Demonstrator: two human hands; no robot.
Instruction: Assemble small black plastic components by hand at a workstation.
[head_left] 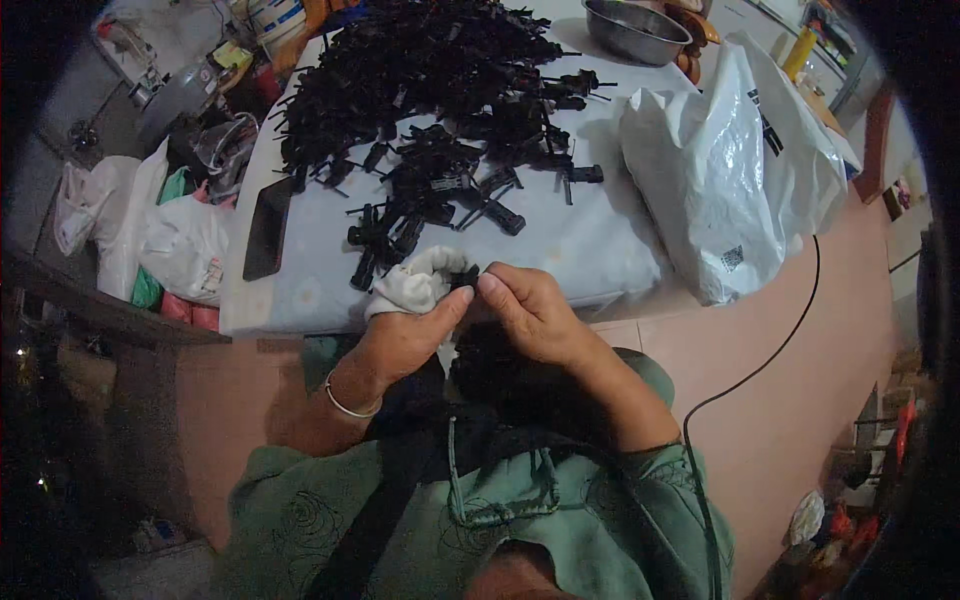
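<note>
Just over the near edge of the table, my left hand [408, 345] grips a small black plastic part [466, 277]. White cloth [412, 285] covers its fingers; whether this is a glove or a loose rag I cannot tell. From the other side my right hand [532, 312] pinches the same part between thumb and bent forefinger. Most of the part is hidden by the fingers. Right beyond my hands, a big heap of similar black plastic parts [430, 90] spreads over the table, with thin stems sticking out. A few lie loose near its front.
A white plastic bag [700, 190] stands on the right of the pale-covered table [590, 255], near a metal bowl [637, 32]. A dark flat phone-like slab [267, 228] lies at the left edge. Filled bags [187, 245] sit left of the table. A black cable [765, 362] hangs at right.
</note>
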